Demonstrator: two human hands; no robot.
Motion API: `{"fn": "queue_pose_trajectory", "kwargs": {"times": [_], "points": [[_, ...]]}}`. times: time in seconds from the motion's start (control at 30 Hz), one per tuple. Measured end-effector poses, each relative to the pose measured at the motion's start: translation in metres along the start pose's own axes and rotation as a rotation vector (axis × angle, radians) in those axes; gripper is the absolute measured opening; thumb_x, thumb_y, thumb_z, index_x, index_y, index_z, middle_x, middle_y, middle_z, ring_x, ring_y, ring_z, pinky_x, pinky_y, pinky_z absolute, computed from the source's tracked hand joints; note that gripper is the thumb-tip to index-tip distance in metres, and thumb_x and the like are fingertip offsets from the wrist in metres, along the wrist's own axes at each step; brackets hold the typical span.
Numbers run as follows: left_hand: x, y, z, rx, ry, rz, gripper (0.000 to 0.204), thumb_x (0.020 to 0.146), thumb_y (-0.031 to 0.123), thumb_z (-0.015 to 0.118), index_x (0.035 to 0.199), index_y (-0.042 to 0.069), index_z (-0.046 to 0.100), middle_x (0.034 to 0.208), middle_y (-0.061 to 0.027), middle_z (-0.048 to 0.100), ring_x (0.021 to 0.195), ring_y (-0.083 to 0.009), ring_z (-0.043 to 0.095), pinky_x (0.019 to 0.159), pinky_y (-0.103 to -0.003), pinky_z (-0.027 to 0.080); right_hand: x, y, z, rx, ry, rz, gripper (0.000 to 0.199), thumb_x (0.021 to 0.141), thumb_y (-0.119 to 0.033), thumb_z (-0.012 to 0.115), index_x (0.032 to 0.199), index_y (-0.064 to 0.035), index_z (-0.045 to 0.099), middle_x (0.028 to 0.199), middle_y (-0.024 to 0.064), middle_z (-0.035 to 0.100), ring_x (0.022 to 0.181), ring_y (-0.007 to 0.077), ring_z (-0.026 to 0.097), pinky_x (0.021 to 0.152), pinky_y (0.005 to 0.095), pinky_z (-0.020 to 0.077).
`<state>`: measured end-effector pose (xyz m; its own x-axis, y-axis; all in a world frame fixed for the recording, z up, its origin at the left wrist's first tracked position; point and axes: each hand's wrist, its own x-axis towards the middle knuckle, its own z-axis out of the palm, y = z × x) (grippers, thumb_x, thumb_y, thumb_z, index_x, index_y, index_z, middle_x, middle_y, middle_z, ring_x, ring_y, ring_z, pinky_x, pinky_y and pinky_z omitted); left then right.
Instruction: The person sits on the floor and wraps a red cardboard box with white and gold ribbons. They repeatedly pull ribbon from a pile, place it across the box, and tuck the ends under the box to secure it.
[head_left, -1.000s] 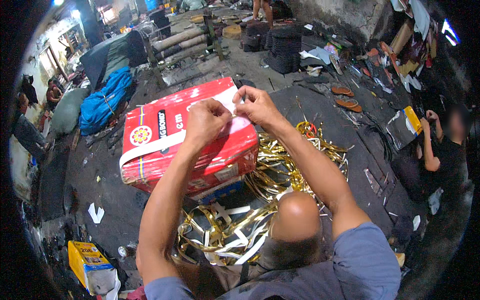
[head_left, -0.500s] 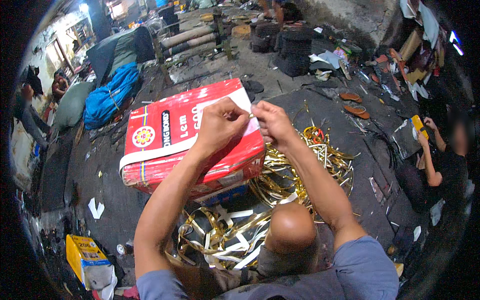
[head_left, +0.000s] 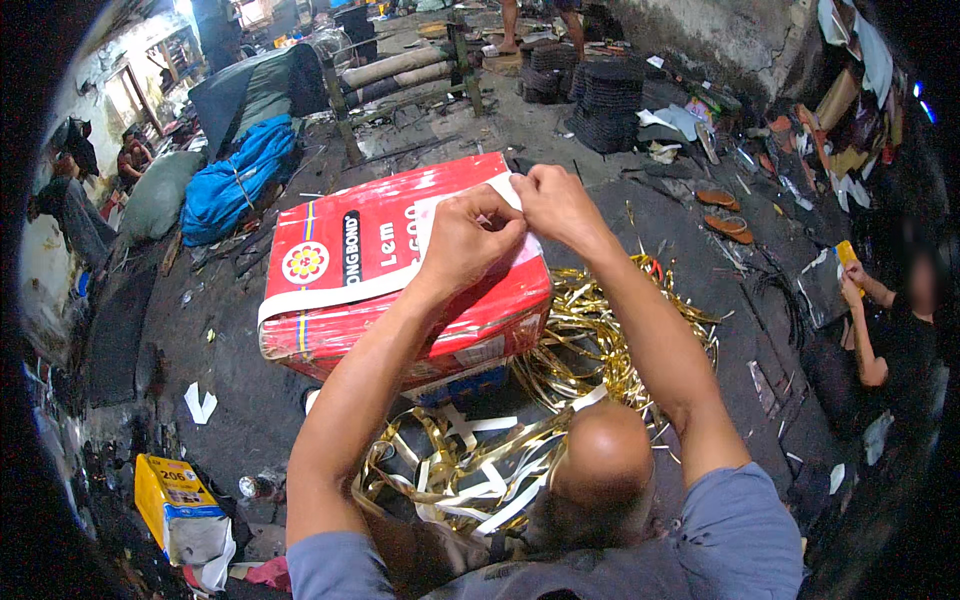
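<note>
Both hands met on top of the red box (head_left: 390,265); my left hand (head_left: 468,238) was curled, fingertips pinched on the white strip (head_left: 440,215) that lay across the lid; my right hand (head_left: 556,203) was bunched just beside it, thumb and fingers pressed together on the same strip near the far edge, though from this angle I could not quite tell how much of it they gripped. That strip ran on as a white band down the left side of the box; the box itself sat tilted on the dark ground, a blue carton (head_left: 462,383) half hidden beneath its near corner. Gold and white ribbon offcuts (head_left: 560,400) were heaped between the box and my knee (head_left: 603,468), spreading off to the right. Farther left lay a yellow packet (head_left: 178,498) and a scrap of white paper (head_left: 200,403); a blue sack (head_left: 240,180) rested beyond the box. At the right edge another person (head_left: 885,320) sat holding something yellow.
</note>
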<state>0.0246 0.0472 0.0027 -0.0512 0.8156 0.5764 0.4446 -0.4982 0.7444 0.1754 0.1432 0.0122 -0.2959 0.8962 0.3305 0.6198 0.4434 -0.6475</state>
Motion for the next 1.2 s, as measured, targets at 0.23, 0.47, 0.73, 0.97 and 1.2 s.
{"fn": "queue_pose_trajectory", "kwargs": {"times": [0.23, 0.47, 0.73, 0.97, 1.2], "points": [[-0.006, 0.001, -0.006, 0.037, -0.023, -0.118, 0.007, 0.082, 0.007, 0.079, 0.086, 0.001, 0.079, 0.081, -0.006, 0.075, 0.071, -0.013, 0.068, 0.066, -0.029, 0.054, -0.021, 0.033, 0.049, 0.403, 0.069, 0.087, 0.033, 0.096, -0.023, 0.06, 0.082, 0.0047, 0.07, 0.076, 0.0279, 0.067, 0.071, 0.0306, 0.07, 0.067, 0.0474, 0.0493], [-0.001, -0.009, -0.006, -0.066, -0.058, -0.146, 0.006, 0.084, 0.008, 0.079, 0.087, 0.003, 0.08, 0.083, -0.005, 0.077, 0.072, -0.0085, 0.067, 0.066, -0.027, 0.054, -0.061, 0.136, 0.141, 0.355, 0.091, 0.117, 0.027, 0.093, -0.021, 0.061, 0.087, 0.0026, 0.072, 0.082, 0.0268, 0.069, 0.075, 0.0284, 0.07, 0.069, 0.0452, 0.0513], [-0.006, -0.005, -0.01, 0.069, -0.078, -0.078, 0.004, 0.085, 0.007, 0.079, 0.087, 0.003, 0.08, 0.085, -0.0037, 0.076, 0.075, -0.0087, 0.068, 0.07, -0.026, 0.056, -0.173, 0.278, 0.24, -0.181, -0.26, 0.287, 0.028, 0.092, -0.024, 0.061, 0.09, 0.0009, 0.075, 0.091, 0.0279, 0.072, 0.089, 0.0456, 0.072, 0.078, 0.0549, 0.0555], [-0.001, -0.003, 0.0, -0.006, -0.086, -0.068, 0.004, 0.085, 0.003, 0.078, 0.089, 0.003, 0.08, 0.087, -0.0045, 0.075, 0.079, -0.0099, 0.069, 0.07, -0.026, 0.055, -0.206, 0.33, 0.259, -0.152, -0.311, 0.597, 0.029, 0.087, -0.02, 0.062, 0.103, -0.0005, 0.076, 0.102, 0.0308, 0.073, 0.097, 0.049, 0.072, 0.088, 0.0568, 0.0566], [-0.001, 0.001, -0.015, 0.179, -0.187, 0.201, 0.016, 0.088, 0.003, 0.077, 0.104, 0.005, 0.081, 0.095, -0.009, 0.073, 0.084, -0.0202, 0.072, 0.074, -0.031, 0.057, -0.202, 0.303, 0.234, -0.114, -0.154, 0.695, 0.028, 0.084, -0.021, 0.07, 0.1, 0.0002, 0.077, 0.101, 0.0273, 0.075, 0.098, 0.0447, 0.074, 0.086, 0.0542, 0.0591]]}}
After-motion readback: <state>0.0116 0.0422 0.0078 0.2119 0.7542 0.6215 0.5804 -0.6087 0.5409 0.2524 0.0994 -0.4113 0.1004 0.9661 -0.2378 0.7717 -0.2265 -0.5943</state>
